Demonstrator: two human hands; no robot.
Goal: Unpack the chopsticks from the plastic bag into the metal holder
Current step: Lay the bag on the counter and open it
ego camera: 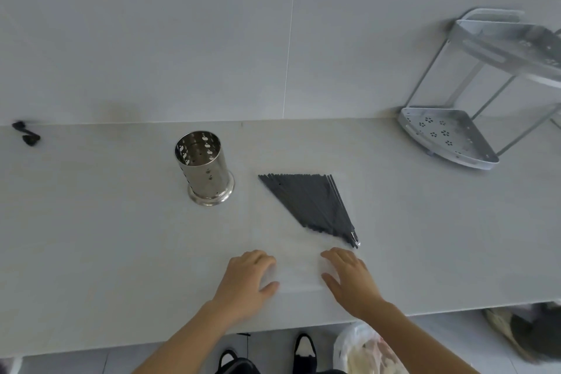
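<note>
A clear plastic bag (299, 264) lies flat on the white counter (121, 252). Inside it, several dark grey chopsticks (312, 202) fan out, their tips gathered at the bag's right side. The perforated metal holder (205, 165) stands upright to the left of the bag and looks empty. My left hand (247, 278) rests on the bag's near left corner with its fingers loosely bent over the plastic. On the near right edge of the bag lies my right hand (349, 275), fingers spread. Neither hand touches the chopsticks.
A two-tier metal corner rack (449, 136) stands at the back right against the tiled wall. A small black object (27, 133) lies at the far left. Below the counter's front edge are shoes (305, 352) and a plastic bag on the floor (367, 349).
</note>
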